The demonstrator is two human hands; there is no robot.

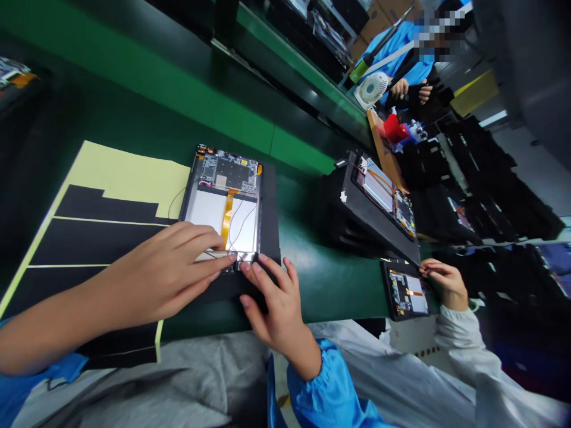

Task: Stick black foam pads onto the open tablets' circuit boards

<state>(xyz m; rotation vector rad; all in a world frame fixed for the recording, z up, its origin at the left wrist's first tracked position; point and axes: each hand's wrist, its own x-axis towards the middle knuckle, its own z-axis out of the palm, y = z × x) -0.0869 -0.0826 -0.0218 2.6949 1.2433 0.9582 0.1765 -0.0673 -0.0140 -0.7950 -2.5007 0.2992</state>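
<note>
An opened tablet (225,205) lies back-up on a black foam pad (269,220), showing its circuit board, silver battery and an orange flex cable. My left hand (156,273) lies flat over the tablet's near edge, fingers stretched out and pressing down. My right hand (272,303) rests at the tablet's near right corner, fingers spread, with fingertips touching the edge and the pad. Neither hand holds anything.
A yellow sheet with black strips (96,226) lies to the left on the green belt (325,279). A stack of black trays with another opened tablet (383,193) stands to the right. A neighbour's hand (441,279) works on a third tablet (405,291). Another person sits far back.
</note>
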